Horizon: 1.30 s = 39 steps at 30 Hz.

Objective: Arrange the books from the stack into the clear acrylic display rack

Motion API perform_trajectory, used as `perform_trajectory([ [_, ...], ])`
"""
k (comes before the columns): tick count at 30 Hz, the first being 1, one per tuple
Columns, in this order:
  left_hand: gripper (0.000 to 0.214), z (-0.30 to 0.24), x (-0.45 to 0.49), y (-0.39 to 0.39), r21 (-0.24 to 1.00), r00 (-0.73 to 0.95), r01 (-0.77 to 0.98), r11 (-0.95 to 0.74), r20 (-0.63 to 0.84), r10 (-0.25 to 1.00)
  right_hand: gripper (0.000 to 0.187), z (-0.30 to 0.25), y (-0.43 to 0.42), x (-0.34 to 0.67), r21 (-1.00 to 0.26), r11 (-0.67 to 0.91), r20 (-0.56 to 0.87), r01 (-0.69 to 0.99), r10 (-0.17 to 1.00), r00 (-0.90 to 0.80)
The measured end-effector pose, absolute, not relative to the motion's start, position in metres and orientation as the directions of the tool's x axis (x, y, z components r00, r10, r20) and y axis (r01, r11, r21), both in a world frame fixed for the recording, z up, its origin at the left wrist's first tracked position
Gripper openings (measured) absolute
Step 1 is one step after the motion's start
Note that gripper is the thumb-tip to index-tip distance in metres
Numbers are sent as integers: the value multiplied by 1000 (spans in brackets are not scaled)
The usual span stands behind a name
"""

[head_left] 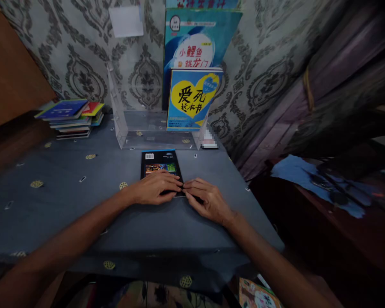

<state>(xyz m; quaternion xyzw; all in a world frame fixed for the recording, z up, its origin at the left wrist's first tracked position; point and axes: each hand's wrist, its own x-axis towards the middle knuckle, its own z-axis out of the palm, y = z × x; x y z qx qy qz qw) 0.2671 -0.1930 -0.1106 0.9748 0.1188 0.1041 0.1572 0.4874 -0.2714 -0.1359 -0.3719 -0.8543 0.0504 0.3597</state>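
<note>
A dark book [160, 157] with a barcode and a strip of coloured pictures lies on the cloth-covered table in front of me. Across its lower part rests my left hand [158, 187], palm down with fingers stretched out, hiding much of the cover. My right hand [208, 199] is at the book's lower right edge, its thumb and fingertips closing on that corner. The fingertips of both hands nearly meet there. Behind the book stands a clear plastic book rack [141, 139], holding a blue book with a yellow heart [188, 100] upright at its right side.
Taller blue-green books [199, 38] stand behind the heart book, against the patterned wall. On the left of the table [67, 184] is a stack of books [67, 119]. A blue cloth [308, 179] with dark items lies off to the right, and another book [256, 295] shows below the table edge.
</note>
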Motion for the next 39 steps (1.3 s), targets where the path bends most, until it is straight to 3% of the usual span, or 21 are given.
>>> perform_trajectory([
  [17,35,-121,173,-226,308,875,332,-892,252,412,21,-143,-280,489,-310,698,552,646,685,-475],
  [25,50,-133,156,-227,294,819,490,-820,166,549,37,-151,-280,486,-248,631,428,735,752,-501],
  [35,59,-137,142,-282,297,837,447,-844,194,512,41,-150,-346,476,-237,637,428,734,747,-509],
  [39,58,-145,137,-313,279,837,425,-861,242,491,41,-159,-378,475,-216,676,515,704,692,-506],
])
